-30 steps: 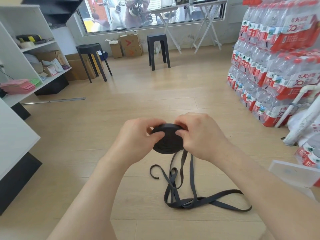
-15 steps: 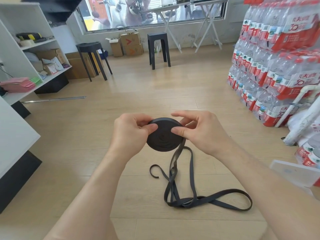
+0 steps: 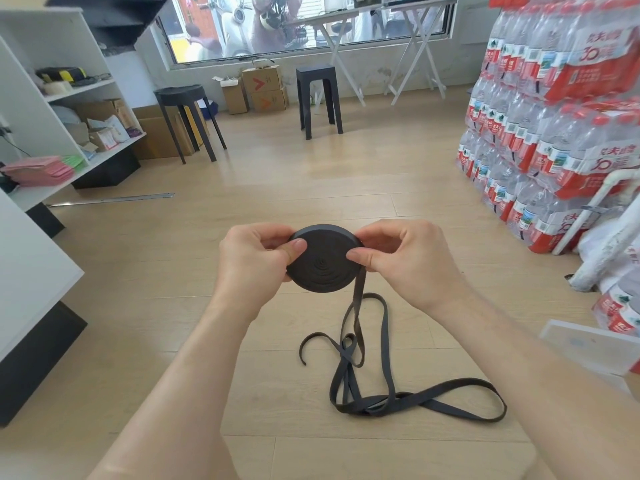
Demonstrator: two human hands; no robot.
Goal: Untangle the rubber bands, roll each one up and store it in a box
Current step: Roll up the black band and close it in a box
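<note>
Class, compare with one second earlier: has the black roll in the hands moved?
Yes. The black roll has risen slightly in view, toward the square black stool beyond, which stays put; left hand and right hand pinch it.

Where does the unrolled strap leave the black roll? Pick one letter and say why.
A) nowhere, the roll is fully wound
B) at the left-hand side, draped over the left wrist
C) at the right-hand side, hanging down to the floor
C: the strap drops from the edge of the roll beside the right hand and lies loose on the floor. The left hand pinches the opposite edge.
</note>
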